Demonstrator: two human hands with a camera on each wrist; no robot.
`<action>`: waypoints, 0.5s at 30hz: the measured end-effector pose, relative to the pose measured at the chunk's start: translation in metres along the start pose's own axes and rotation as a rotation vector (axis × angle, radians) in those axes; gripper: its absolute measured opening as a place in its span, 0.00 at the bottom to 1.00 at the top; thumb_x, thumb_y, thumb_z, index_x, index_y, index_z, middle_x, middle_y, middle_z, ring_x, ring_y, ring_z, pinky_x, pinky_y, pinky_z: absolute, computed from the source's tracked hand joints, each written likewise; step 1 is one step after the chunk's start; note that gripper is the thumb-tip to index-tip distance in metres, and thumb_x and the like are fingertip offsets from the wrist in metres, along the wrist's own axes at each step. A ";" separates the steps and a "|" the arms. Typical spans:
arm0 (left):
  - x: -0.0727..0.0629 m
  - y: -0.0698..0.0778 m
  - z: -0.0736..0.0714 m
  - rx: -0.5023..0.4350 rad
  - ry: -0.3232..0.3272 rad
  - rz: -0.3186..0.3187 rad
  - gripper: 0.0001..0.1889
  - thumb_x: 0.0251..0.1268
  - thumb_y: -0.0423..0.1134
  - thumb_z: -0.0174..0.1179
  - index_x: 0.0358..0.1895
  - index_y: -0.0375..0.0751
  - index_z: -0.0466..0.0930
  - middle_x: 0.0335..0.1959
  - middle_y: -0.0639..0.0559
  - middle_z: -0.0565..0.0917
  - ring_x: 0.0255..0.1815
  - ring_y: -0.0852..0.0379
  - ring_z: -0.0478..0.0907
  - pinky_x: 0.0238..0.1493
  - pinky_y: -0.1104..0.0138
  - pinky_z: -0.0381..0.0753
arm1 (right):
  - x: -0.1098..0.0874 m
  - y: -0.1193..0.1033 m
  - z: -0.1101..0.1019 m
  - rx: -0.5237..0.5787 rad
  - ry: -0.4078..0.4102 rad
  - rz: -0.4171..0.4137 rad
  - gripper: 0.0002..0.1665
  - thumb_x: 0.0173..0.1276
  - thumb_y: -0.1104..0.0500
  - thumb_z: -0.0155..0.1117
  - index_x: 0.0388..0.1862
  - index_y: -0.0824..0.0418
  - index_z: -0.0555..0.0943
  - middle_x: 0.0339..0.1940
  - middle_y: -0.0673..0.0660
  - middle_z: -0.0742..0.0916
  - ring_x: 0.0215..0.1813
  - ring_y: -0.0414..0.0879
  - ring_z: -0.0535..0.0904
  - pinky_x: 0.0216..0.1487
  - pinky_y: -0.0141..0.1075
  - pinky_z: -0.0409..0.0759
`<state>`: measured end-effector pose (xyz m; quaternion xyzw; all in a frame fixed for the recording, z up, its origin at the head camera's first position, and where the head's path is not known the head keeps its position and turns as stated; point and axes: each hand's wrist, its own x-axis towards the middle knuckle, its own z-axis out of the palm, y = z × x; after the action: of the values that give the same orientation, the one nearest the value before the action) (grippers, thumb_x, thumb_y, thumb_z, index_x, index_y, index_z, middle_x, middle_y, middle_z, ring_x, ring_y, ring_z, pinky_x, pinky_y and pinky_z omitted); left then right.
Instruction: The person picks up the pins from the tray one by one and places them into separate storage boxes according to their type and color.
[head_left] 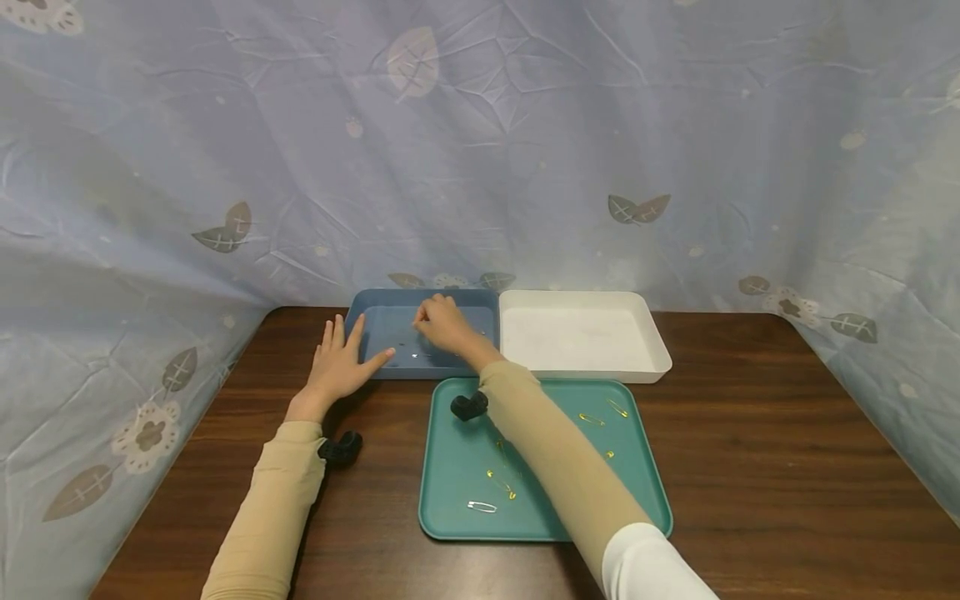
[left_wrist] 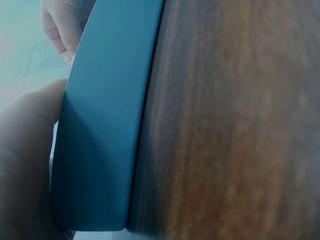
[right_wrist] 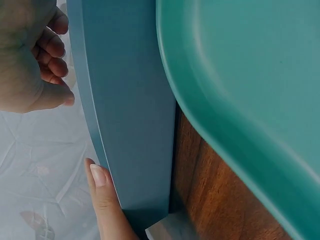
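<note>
My right hand (head_left: pixel 447 325) is over the blue tray (head_left: pixel 420 372), fingers bent and pointing down to the left. In the right wrist view its thumb (right_wrist: pixel 56 96) stands a little apart from the curled fingertips (right_wrist: pixel 58 67), and nothing shows between them. A few small shiny bits (head_left: pixel 415 356) lie on the blue tray's floor. At that tray's left end, my left hand (head_left: pixel 337 367) spreads its fingers, with the thumb reaching over the near rim. On the green tray (head_left: pixel 442 525) lie several gold safety pins (head_left: pixel 501 483) and a silver safety pin (head_left: pixel 482 507).
A white tray (head_left: pixel 585 377) stands against the blue tray's right side. The green tray lies in front of both, partly under my right forearm (head_left: pixel 562 450). All rest on a brown wooden table (head_left: pixel 780 467), with a patterned curtain (head_left: pixel 525 167) behind.
</note>
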<state>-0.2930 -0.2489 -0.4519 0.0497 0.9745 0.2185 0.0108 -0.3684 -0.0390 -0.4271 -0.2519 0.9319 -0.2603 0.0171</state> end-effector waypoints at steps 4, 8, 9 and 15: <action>-0.001 0.000 0.000 0.000 0.006 -0.003 0.52 0.64 0.73 0.45 0.80 0.46 0.33 0.78 0.33 0.26 0.79 0.32 0.24 0.71 0.31 0.38 | -0.002 -0.001 -0.002 0.012 0.015 -0.004 0.09 0.74 0.54 0.58 0.41 0.58 0.80 0.45 0.56 0.78 0.48 0.48 0.69 0.51 0.39 0.71; -0.001 0.001 0.000 0.003 0.011 -0.006 0.53 0.64 0.73 0.45 0.80 0.46 0.34 0.78 0.33 0.27 0.79 0.32 0.25 0.71 0.31 0.38 | -0.005 0.000 -0.003 0.010 0.042 -0.016 0.09 0.73 0.54 0.59 0.40 0.58 0.80 0.45 0.56 0.79 0.49 0.49 0.70 0.52 0.40 0.73; 0.000 0.001 0.000 0.005 0.009 -0.007 0.53 0.64 0.74 0.45 0.80 0.46 0.34 0.78 0.33 0.27 0.79 0.33 0.25 0.71 0.31 0.39 | -0.007 0.000 -0.004 0.013 0.046 -0.017 0.09 0.73 0.54 0.59 0.40 0.59 0.80 0.45 0.56 0.79 0.49 0.49 0.70 0.52 0.41 0.73; -0.001 0.002 -0.001 0.004 0.002 -0.004 0.52 0.64 0.73 0.45 0.79 0.48 0.31 0.78 0.33 0.26 0.79 0.33 0.24 0.71 0.31 0.38 | -0.016 0.005 -0.005 0.005 0.070 -0.043 0.09 0.72 0.54 0.61 0.40 0.60 0.80 0.44 0.57 0.79 0.48 0.50 0.71 0.52 0.41 0.72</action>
<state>-0.2917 -0.2479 -0.4507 0.0473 0.9750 0.2168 0.0103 -0.3575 -0.0249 -0.4272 -0.2626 0.9256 -0.2717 -0.0205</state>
